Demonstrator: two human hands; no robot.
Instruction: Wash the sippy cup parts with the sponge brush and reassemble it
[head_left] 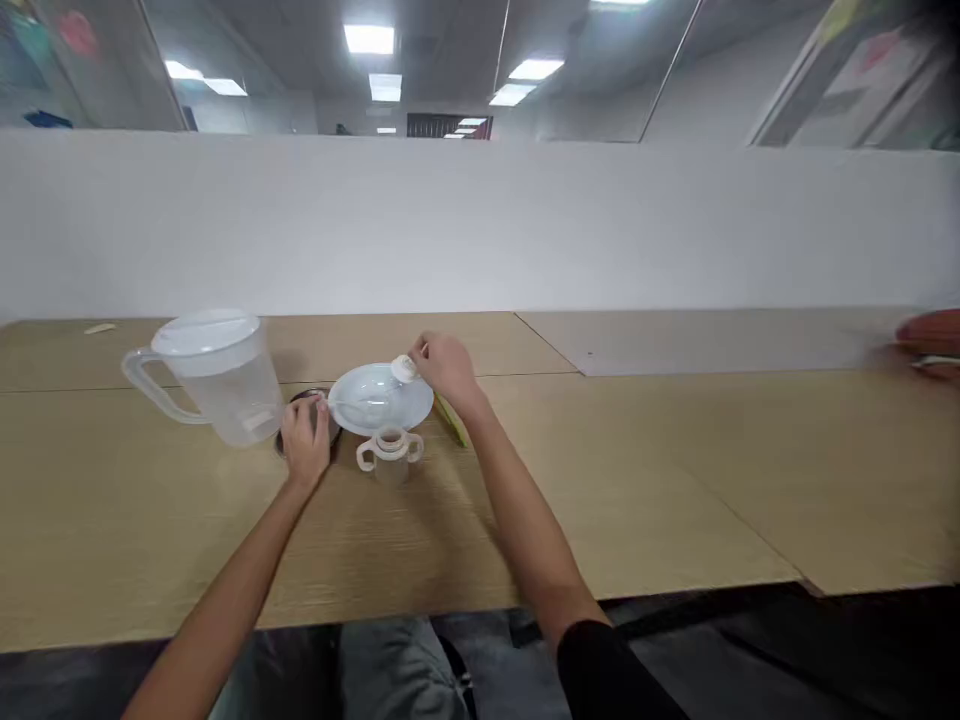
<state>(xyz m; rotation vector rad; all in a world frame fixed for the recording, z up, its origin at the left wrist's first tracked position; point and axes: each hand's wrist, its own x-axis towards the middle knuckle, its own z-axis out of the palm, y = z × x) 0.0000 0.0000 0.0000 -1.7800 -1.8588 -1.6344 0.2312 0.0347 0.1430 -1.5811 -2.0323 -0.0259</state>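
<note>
The bench (622,490) spreads wide to the right of both hands, and its front edge passes under the forearms. Between the hands lies a pale bowl (349,412); nearer stands a two-handled cup (391,468). The right hand (444,370) pinches a small white piece (403,369) at the bowl's far rim. The left hand (306,440) curls over a dark-rimmed dish (335,437); its grip I cannot tell. Left of it stands a lidded pitcher (232,390), contents unclear.

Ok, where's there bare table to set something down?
Widest: tabletop right of the right forearm, short of the blurred shape at the right edge. Smaller: between the forearms, on the near side of the two-handled cup. Crowded: around the pitcher, left hand, bowl and right hand.
</note>
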